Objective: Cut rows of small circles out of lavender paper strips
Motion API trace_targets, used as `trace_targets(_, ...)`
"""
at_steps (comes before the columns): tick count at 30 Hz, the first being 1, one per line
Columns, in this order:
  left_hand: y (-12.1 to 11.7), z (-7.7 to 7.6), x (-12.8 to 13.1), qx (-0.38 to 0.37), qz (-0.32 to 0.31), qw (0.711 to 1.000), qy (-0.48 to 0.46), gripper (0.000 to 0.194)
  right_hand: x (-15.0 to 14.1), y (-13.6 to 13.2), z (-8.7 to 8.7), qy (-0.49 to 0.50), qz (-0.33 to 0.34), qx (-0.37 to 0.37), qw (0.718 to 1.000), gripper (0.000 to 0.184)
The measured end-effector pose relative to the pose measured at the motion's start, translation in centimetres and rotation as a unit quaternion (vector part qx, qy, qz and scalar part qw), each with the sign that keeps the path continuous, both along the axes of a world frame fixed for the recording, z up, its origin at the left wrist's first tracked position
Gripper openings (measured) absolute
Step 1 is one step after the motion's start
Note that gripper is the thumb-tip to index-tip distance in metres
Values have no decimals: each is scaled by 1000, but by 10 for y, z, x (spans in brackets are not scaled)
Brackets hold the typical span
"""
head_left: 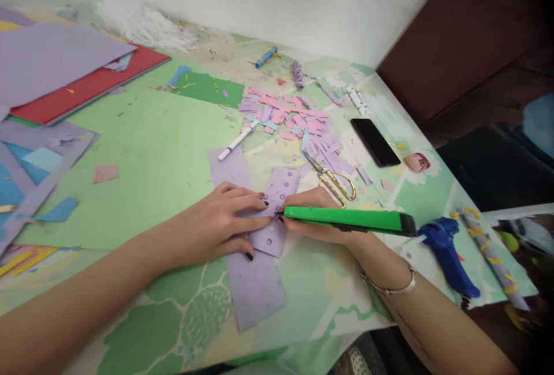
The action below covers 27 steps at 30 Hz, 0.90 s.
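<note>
My left hand (216, 222) lies flat with its fingers spread, pressing on a small purple paper piece (283, 179) marked with drawn circles. One circle near its lower end looks cut out. Under this piece a longer purple paper strip (255, 297) lies on the table. My right hand (315, 197) is closed around a green utility knife (363, 219), whose dark tip touches the marked paper by the left fingertips. Gold-handled scissors (335, 184) rest just beyond the right hand. A white marker (238, 141) lies past the left hand.
Pink and purple paper scraps (288, 112) are heaped beyond the hands. A black phone (374, 142) lies at the right, with a blue glue gun (450, 257) nearer the edge. Coloured sheets (56, 63) and a large green sheet (142, 161) cover the left side.
</note>
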State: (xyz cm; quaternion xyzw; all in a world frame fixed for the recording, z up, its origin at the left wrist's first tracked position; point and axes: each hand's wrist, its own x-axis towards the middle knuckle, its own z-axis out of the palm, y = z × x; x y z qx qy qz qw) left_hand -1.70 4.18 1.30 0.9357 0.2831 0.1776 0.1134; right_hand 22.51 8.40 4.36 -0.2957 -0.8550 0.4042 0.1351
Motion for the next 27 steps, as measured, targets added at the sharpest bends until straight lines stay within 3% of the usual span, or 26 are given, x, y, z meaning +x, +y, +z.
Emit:
trace_targets(8,-12,1,24,115,49,992,-13,28,1,-3,-7,5,-36,9,999,14)
trace_targets(14,-13,1,25,123,54,990,-43,26,-5,-15,-21,39,-119,37,992,23)
trace_targets(22,-12,-1,25,106,51,992,-43,23,0,-17,-33,73,-104,28,991,19)
trace_targets(27,-12,0,25,99,54,993,-44,24,-3,-18,-30,81,-112,24,990,22)
